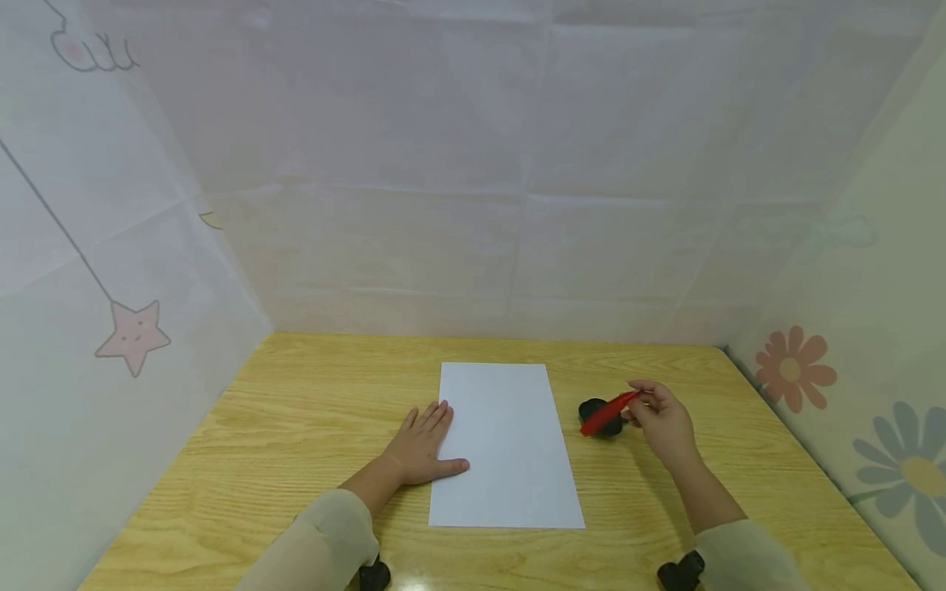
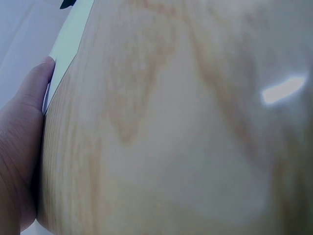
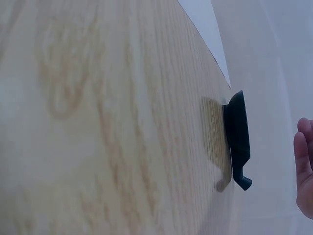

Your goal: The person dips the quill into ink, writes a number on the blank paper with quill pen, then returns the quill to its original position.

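A blank white sheet of paper (image 1: 510, 447) lies upright in the middle of the wooden table. My left hand (image 1: 423, 451) rests palm down over its left edge, fingers spread and thumb on the paper. To the right of the sheet, my right hand (image 1: 667, 428) pinches the end of a thin, flat red piece (image 1: 609, 413) between thumb and fingers. The red piece slants across a small black lobed object (image 1: 590, 405) in the head view. From the side, in the right wrist view, this black object (image 3: 237, 128) looks shallow, with a short bent tab; the red piece is hidden there.
The wood-grain table (image 1: 296, 427) ends at a pale hanging cloth (image 1: 414, 254) behind and at both sides, printed with a star (image 1: 133, 335) and flowers (image 1: 791, 369). Small black devices (image 1: 680, 572) sit by both sleeves.
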